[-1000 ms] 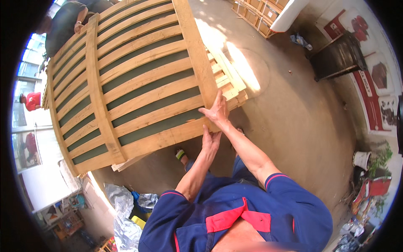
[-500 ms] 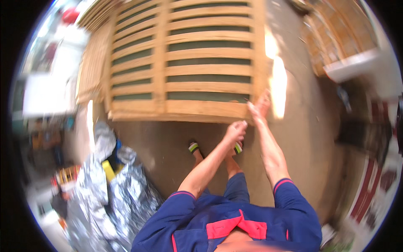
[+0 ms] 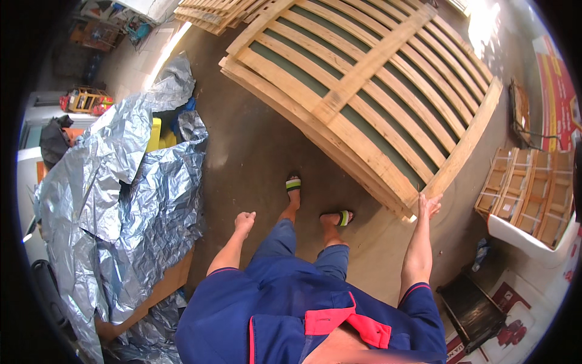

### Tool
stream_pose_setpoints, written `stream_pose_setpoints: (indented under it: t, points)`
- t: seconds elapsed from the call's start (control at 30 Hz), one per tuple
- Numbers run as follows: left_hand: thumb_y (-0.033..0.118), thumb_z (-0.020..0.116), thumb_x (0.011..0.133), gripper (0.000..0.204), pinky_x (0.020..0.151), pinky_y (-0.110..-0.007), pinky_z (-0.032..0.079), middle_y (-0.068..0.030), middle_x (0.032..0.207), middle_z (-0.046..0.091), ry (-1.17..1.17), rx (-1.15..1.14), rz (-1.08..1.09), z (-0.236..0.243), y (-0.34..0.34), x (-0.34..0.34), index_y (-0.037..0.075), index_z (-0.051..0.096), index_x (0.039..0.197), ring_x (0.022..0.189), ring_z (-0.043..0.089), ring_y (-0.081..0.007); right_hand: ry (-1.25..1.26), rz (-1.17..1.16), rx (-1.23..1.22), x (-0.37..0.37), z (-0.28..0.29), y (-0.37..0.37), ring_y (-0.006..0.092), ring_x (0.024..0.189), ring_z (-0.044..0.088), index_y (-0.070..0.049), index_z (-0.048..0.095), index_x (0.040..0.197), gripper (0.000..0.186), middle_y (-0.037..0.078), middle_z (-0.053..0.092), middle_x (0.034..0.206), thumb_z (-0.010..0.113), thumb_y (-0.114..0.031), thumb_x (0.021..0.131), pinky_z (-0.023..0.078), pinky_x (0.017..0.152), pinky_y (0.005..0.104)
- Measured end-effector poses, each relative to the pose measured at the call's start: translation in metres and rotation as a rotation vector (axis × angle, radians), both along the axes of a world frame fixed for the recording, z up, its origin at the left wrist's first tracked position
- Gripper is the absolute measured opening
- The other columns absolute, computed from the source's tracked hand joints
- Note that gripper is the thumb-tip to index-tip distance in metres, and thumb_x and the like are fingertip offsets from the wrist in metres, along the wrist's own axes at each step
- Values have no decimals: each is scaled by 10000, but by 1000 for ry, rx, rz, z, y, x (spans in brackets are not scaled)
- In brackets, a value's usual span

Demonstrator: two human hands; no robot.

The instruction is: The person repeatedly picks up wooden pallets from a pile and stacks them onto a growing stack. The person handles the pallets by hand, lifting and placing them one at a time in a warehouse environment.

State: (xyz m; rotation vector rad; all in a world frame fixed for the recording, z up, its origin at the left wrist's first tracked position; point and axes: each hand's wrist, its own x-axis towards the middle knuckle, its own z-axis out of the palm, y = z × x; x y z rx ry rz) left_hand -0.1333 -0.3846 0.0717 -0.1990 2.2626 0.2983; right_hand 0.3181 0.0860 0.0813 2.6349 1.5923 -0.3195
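A large stack of slatted wooden panels (image 3: 364, 79) lies ahead of me, with a dark green surface showing between its slats. My right hand (image 3: 431, 206) touches the near right corner of the top panel. Its fingers look spread against the wood, and part of the hand's contact is hidden. Off to the left, my left hand (image 3: 245, 223) is apart from the stack, above the floor. That hand is closed, and anything inside the fist is hidden.
Crumpled silver sheeting (image 3: 163, 194) covers a heap on my left, with something yellow (image 3: 155, 134) showing through. Strapped brown cartons (image 3: 533, 194) stand to the right, above a black box-like object (image 3: 473, 306). More slatted wood (image 3: 224, 13) lies beyond the stack's far left.
My view has turned, so the stack appears angled and farther right. The left hand has moved away from the panel corner toward the left. My right hand stays at the corner.
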Motion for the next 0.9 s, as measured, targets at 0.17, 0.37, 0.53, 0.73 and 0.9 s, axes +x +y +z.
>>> stream_pose_setpoints:
  t: [0.17, 0.37, 0.53, 0.73, 0.9]
  points:
    - [348, 660, 849, 388, 906, -394, 472, -181, 1044, 682, -184, 86, -39, -13, 25, -14, -4, 679, 1011, 1035, 631, -303, 41, 164, -12, -9, 0, -47, 413, 974, 619, -17, 575, 1152, 553, 278, 624, 1046, 690, -334, 714, 506, 800, 506]
    - [352, 614, 912, 369, 591, -260, 464, -34, 945, 624, -232, 449, 136, -20, 85, -72, 63, 603, 1141, 760, 594, -125, 222, 363, -262, -136, -13, -77, 387, 1058, 602, 14, 632, 1066, 516, 265, 623, 1103, 685, -379, 736, 491, 888, 450]
    - [338, 620, 914, 358, 497, -236, 429, -33, 883, 604, -167, 649, 368, -30, 78, -138, 53, 608, 1130, 640, 556, -113, 375, 691, -349, -272, -9, -49, 390, 1119, 564, 19, 627, 1101, 527, 261, 613, 1137, 659, -392, 773, 461, 948, 438]
    - [312, 581, 937, 258, 417, -231, 362, -9, 761, 525, -79, 445, 675, -48, 15, -146, 67, 579, 1018, 574, 508, -120, 364, 1088, -387, -346, -1, 0, 410, 1017, 608, 21, 650, 1059, 511, 277, 636, 1047, 652, -400, 767, 485, 892, 442]
    - [338, 596, 927, 255, 407, -264, 371, -9, 716, 498, -95, 381, 860, -49, -19, -127, 86, 554, 943, 532, 490, -129, 211, 1123, -502, -353, -20, 23, 388, 931, 643, 22, 683, 967, 448, 277, 657, 957, 670, -361, 736, 506, 811, 428]
